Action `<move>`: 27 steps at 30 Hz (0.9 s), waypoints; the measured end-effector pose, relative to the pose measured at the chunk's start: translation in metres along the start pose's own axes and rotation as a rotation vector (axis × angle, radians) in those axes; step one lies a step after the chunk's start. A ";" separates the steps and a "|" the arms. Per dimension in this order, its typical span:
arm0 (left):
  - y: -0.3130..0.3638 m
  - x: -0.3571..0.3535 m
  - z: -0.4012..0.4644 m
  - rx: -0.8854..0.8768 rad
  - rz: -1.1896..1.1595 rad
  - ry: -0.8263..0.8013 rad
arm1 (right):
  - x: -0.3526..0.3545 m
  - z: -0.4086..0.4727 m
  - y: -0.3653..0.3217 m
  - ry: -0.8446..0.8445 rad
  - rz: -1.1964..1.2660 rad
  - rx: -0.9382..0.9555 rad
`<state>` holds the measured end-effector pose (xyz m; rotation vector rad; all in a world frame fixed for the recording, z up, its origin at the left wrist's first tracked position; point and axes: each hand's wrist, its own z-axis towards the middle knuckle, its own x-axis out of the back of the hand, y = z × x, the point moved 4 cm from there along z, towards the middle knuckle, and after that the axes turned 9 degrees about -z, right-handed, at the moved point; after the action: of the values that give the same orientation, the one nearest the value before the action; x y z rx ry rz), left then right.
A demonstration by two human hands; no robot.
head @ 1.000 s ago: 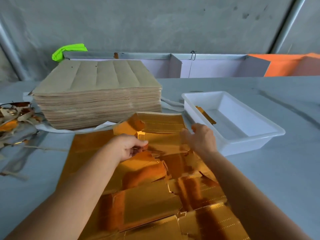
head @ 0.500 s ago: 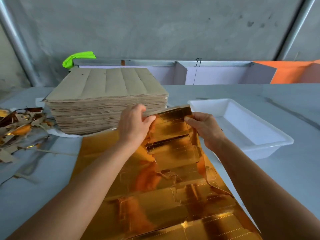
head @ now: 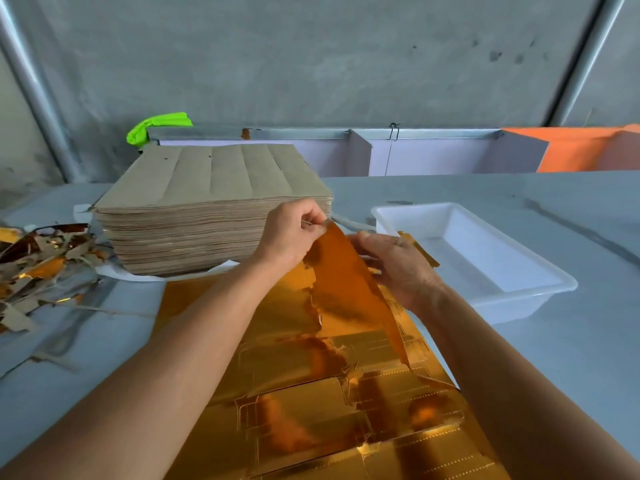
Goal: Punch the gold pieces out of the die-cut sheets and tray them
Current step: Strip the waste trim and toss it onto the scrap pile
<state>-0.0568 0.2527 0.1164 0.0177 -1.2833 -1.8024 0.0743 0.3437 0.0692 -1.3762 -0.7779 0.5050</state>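
A gold die-cut sheet [head: 298, 393] lies on the grey table in front of me, its far part torn loose and lifted. My left hand [head: 291, 237] pinches the top corner of the raised gold piece [head: 343, 278]. My right hand [head: 398, 268] holds the same piece from behind at its right side, fingers curled round its edge. The piece stands nearly upright, still joined to the sheet at its lower right. A white plastic tray [head: 526, 292] sits to the right, with one gold strip [head: 419, 249] leaning inside it by my right hand.
A thick stack of brown-backed sheets [head: 211, 209] stands behind the gold sheet on the left. Torn gold and brown scraps [head: 38, 265] are heaped at the table's left edge. White and orange bins [head: 433, 154] line the concrete wall, with a green cloth [head: 156, 128] on the rail.
Both hands have lifted the far part of the sheet higher and brought it together. The piece has torn further from the sheet and now stands upright between the hands.
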 end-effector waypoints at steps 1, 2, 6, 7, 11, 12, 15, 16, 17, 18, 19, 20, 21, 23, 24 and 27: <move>0.000 -0.001 -0.002 -0.004 -0.015 -0.003 | -0.003 0.000 0.001 -0.016 -0.019 -0.023; 0.000 -0.002 -0.004 -0.011 -0.019 -0.006 | -0.006 -0.001 0.002 -0.027 -0.037 -0.044; -0.004 -0.003 -0.003 -0.001 0.085 0.071 | -0.008 -0.011 0.009 -0.134 0.001 -0.088; -0.005 -0.002 -0.002 0.010 0.100 0.105 | -0.005 -0.015 0.012 -0.162 -0.041 -0.085; -0.011 -0.003 0.002 0.071 0.113 0.181 | 0.011 -0.029 0.034 -0.049 -0.311 -0.117; -0.012 -0.005 0.002 0.084 0.106 0.175 | 0.015 -0.030 0.039 0.016 -0.292 -0.152; -0.005 -0.013 -0.007 -0.032 0.253 0.137 | 0.022 -0.031 0.038 0.070 -0.272 -0.149; 0.003 -0.017 -0.011 -0.146 0.343 0.108 | 0.022 -0.031 0.034 0.055 -0.331 -0.109; 0.011 -0.021 -0.014 -0.272 0.425 0.059 | 0.022 -0.030 0.030 0.035 -0.411 -0.056; 0.018 -0.026 -0.017 -0.388 0.490 -0.008 | 0.020 -0.029 0.026 0.018 -0.488 -0.002; 0.023 -0.030 -0.019 -0.478 0.534 -0.078 | 0.017 -0.029 0.023 0.006 -0.551 0.045; 0.026 -0.034 -0.020 -0.527 0.552 -0.135 | 0.014 -0.029 0.020 -0.005 -0.594 0.082; 0.026 -0.037 -0.021 -0.522 0.551 -0.181 | 0.011 -0.029 0.020 -0.006 -0.611 0.105; 0.021 -0.038 -0.020 -0.418 0.496 -0.225 | 0.009 -0.029 0.023 0.007 -0.459 0.071; 0.017 -0.038 -0.018 -0.352 0.464 -0.219 | 0.009 -0.029 0.026 -0.005 -0.265 0.007; 0.009 -0.031 -0.015 -0.246 0.382 -0.163 | 0.007 -0.033 0.037 -0.132 0.394 -0.171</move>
<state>-0.0254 0.2617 0.1025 -0.4880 -1.0791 -1.6374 0.1078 0.3326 0.0343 -1.6794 -0.6683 0.8594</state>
